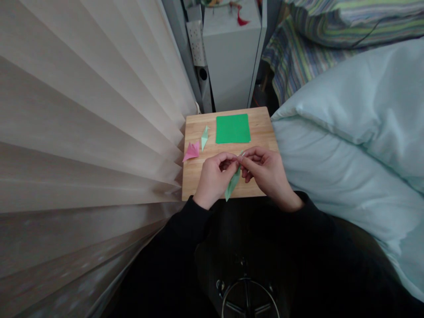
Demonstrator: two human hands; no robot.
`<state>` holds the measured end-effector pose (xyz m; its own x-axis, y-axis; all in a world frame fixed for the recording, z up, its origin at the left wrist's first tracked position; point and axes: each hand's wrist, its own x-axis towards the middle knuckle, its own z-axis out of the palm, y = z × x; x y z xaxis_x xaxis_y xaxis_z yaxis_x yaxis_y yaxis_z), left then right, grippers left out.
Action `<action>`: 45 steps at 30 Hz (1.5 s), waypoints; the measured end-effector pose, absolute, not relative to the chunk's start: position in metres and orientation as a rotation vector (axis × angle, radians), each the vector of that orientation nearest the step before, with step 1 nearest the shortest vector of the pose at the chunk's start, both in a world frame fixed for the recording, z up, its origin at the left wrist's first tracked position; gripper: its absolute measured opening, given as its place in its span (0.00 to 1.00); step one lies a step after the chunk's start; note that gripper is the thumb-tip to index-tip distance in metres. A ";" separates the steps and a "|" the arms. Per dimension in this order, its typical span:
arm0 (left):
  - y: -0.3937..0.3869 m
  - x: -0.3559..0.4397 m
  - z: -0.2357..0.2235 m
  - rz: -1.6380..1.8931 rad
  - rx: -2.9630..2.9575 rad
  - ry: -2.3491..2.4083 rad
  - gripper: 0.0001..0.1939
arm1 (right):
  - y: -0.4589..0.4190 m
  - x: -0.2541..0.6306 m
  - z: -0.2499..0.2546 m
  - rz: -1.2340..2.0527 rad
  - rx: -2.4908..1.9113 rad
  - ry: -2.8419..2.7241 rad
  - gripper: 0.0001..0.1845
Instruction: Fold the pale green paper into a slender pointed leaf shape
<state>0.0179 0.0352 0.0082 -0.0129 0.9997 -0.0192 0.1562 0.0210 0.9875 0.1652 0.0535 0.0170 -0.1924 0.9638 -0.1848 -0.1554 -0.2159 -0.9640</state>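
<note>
In the head view, we hold the folded green paper [232, 183] over the near part of the small wooden tabletop [191, 182] — its lower end pointing down toward the near edge. Our left hand [215, 177] pinches its upper end between thumb and forefinger; our right hand [267, 171] has thumb and fingertips clamped on the same end, just beside. Farther off lie the bright green sheets [232, 129], with a pale green folded piece [204, 138] and a pink folded piece [191, 151] to the left — near each other.
</note>
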 end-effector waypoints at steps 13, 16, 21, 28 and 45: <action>0.035 0.017 0.015 1.072 1.099 1.195 0.12 | 0.056 0.167 0.024 1.525 -1.161 -1.124 0.17; 0.034 0.016 0.011 1.047 0.888 1.084 0.12 | 0.057 0.169 0.024 1.510 -1.138 -1.181 0.17; 0.033 0.015 0.014 0.996 0.683 0.994 0.12 | 0.058 0.172 0.021 1.490 -1.085 -1.268 0.15; 0.033 0.010 0.014 0.942 0.612 0.945 0.15 | 0.058 0.174 0.025 1.520 -1.071 -1.251 0.13; 0.032 0.011 0.020 0.960 0.708 0.969 0.14 | 0.060 0.179 0.033 1.615 -1.066 -1.286 0.17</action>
